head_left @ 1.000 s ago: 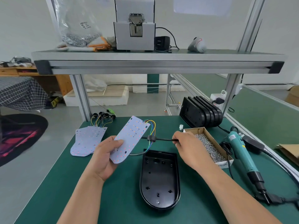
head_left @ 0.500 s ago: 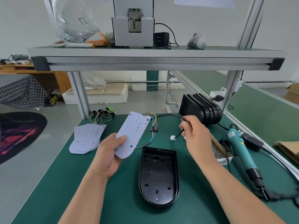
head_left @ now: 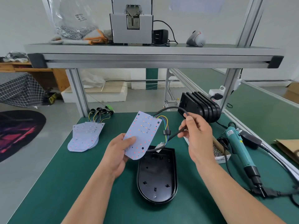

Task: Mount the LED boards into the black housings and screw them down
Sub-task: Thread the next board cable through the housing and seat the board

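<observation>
LED board [head_left: 142,136] is held tilted above the surface, its rounded lower end hanging just over the top edge of the open black housing [head_left: 157,177], which lies flat on the green surface [head_left: 64,183] with nothing mounted in it yet. The left hand [head_left: 118,157] has its grip closed on the board's lower left edge, thumb on the lit face. The right hand [head_left: 196,135] pinches the black cable [head_left: 171,109] that loops up from the board's top corner and runs down toward the white connector [head_left: 160,145] near the housing's rim. The step in hand looks like dressing the cable before seating the board; next, the lead probably needs routing clear so the board can drop flat into the housing. Spare boards [head_left: 85,136], the screw box [head_left: 218,151] and the electric screwdriver [head_left: 239,147] wait nearby.
</observation>
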`<action>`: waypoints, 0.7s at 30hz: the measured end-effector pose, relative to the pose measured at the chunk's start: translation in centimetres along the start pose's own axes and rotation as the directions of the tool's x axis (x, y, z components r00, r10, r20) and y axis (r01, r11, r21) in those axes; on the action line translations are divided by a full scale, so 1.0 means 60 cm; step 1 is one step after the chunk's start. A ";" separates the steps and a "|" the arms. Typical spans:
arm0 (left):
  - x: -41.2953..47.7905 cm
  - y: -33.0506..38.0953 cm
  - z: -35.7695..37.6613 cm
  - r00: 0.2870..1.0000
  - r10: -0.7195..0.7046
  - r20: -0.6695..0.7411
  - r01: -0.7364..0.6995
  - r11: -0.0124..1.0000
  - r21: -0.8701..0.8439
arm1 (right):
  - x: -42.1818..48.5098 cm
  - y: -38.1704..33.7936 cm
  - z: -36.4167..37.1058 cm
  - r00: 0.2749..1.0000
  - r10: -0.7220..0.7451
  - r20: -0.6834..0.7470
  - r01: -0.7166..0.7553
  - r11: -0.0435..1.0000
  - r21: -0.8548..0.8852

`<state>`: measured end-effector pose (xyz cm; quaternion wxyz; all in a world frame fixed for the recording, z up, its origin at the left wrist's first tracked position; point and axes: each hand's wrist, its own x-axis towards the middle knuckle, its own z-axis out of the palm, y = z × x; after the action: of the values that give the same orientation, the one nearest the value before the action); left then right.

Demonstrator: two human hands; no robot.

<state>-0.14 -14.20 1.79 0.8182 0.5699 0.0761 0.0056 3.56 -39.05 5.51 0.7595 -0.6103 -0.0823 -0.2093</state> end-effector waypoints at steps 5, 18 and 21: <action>0.001 -0.005 0.001 1.000 -0.001 0.017 0.002 0.999 -0.034 | -0.010 0.018 -0.004 0.997 0.077 0.000 -0.077 0.996 -0.035; -0.001 -0.004 0.013 0.998 -0.036 0.059 0.051 0.960 -0.277 | -0.036 0.030 -0.009 0.941 0.220 0.257 -0.118 0.925 -0.360; -0.004 -0.007 0.018 0.996 -0.052 0.069 0.065 0.977 -0.201 | -0.039 0.029 -0.006 0.918 0.277 0.283 -0.155 0.908 -0.389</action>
<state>-0.26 -15.39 1.80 0.8738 0.4809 0.0659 -0.0291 2.15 -38.63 2.99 0.6290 -0.7704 -0.1001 -0.0286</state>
